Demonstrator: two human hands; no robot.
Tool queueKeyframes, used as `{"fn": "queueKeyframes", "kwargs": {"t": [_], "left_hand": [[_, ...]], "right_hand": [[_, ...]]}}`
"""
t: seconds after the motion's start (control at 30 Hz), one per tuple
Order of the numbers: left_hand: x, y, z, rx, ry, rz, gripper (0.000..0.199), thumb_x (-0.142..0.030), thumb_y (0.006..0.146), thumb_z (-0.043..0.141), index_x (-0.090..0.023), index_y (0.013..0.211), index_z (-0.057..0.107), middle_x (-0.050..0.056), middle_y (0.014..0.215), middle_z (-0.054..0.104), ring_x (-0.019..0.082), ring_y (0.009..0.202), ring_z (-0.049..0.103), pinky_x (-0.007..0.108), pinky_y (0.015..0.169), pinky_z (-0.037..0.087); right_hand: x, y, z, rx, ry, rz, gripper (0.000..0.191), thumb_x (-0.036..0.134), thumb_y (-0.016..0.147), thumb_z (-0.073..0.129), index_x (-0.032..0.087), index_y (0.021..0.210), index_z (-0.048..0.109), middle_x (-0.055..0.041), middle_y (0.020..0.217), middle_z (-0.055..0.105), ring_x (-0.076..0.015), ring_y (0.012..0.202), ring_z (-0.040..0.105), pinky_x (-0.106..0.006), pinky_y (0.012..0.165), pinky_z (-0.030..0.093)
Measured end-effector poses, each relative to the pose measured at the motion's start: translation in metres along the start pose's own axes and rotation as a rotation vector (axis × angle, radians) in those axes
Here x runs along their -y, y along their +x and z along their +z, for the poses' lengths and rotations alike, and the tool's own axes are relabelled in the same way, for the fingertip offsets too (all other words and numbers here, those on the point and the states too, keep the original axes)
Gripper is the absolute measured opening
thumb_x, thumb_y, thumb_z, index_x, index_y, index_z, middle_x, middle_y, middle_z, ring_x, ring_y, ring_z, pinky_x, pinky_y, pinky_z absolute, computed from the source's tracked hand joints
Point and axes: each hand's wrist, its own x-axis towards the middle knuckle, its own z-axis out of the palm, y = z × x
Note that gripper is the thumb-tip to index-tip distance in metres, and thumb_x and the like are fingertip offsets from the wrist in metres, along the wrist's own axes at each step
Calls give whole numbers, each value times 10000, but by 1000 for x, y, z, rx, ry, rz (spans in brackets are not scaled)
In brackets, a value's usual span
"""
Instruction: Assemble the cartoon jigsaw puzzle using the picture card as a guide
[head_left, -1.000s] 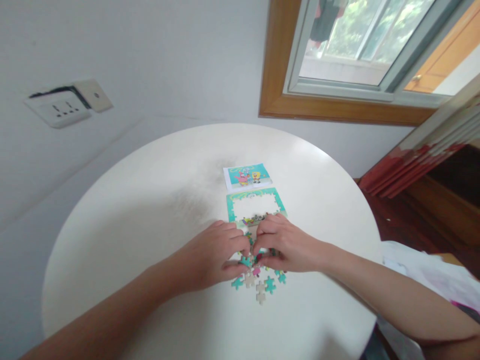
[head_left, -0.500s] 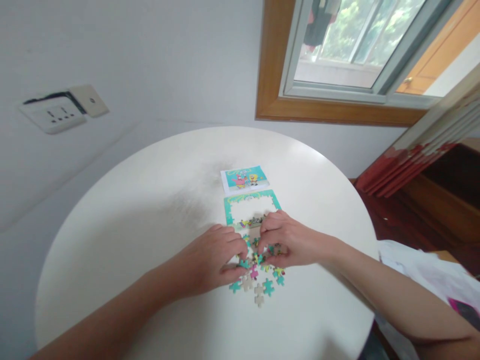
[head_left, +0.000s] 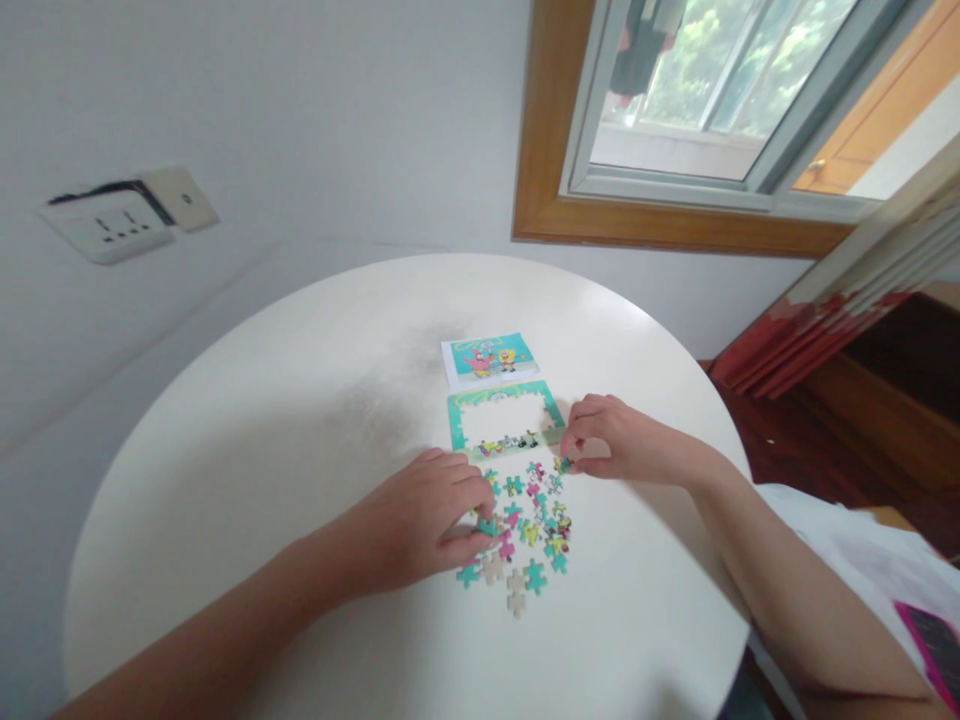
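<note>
My left hand [head_left: 439,505] rests at the left side of a loose heap of jigsaw pieces [head_left: 530,533], its thumb and forefinger curled around a teal puzzle piece [head_left: 488,526]. At the upper right of the heap, my right hand [head_left: 619,440] pinches a small puzzle piece [head_left: 563,465], partly covered by its fingertips. Just beyond the pieces lies a teal puzzle frame [head_left: 455,428] with a white middle and a strip of cartoon figures along its near side. A picture card [head_left: 491,360] with a pink and a yellow cartoon figure lies behind the frame.
Everything lies on a round white table [head_left: 247,480] against a wall. A socket [head_left: 112,228] is on the wall at left, a wood-framed window [head_left: 675,230] at upper right. A red and white curtain [head_left: 795,330] hangs at right, above white cloth or plastic [head_left: 840,560].
My right hand has moved right and slightly away from me, from over the heap to beside the frame's near right corner, uncovering several pieces. My left hand has stayed put.
</note>
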Motion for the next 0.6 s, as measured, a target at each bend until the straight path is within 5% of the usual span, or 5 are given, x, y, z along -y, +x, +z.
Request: {"fn": "queueKeyframes", "kwargs": {"t": [0.3, 0.43, 0.6], "left_hand": [[-1, 1, -2, -23, 15, 9, 123, -328, 888, 562, -208, 905, 584, 9, 866, 613, 175, 832, 540, 305, 798, 343], [2, -2, -8, -55, 26, -3, 107, -305, 882, 565, -209, 918, 594, 9, 863, 616, 178, 837, 548, 306, 804, 348], [6, -6, -16, -98, 70, -54, 85, -288, 873, 571, -212, 901, 598, 5, 845, 598, 182, 838, 544, 306, 803, 352]], "right_hand": [[17, 4, 5, -123, 62, -59, 103, 217, 872, 610, 204, 928, 696, -37, 866, 645, -166, 855, 562, -318, 822, 389], [42, 17, 27, -94, 142, -268, 169, 304, 895, 602, 194, 968, 707, -51, 857, 644, -168, 857, 556, -311, 805, 390], [51, 25, 52, -108, 103, -300, 281, 437, 875, 623, 221, 1038, 698, -54, 950, 645, -190, 950, 543, -337, 855, 350]]}}
